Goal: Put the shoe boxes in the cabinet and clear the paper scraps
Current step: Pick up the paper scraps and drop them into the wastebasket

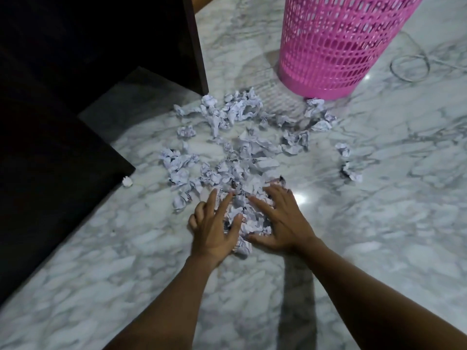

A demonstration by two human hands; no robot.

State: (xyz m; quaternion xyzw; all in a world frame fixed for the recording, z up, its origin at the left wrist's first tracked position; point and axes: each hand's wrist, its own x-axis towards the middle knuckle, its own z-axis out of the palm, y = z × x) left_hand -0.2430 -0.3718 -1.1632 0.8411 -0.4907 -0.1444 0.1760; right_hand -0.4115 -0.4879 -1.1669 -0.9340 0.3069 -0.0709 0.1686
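Observation:
Crumpled white paper scraps (235, 137) lie scattered over the marble floor (379, 223) in the middle of the view. My left hand (214, 228) and my right hand (280, 223) rest on either side of a bunched heap of scraps (240, 218), palms facing in, fingers spread and mostly straight against the paper. The ring and little fingers of my left hand are curled. No shoe boxes are in sight.
A pink mesh waste basket (336, 44) stands at the upper right, beyond the scraps. Dark cabinet panels (75, 72) fill the upper left. One stray scrap (127, 181) lies by the cabinet's edge. A thin wire loop (409, 68) lies on the floor at right.

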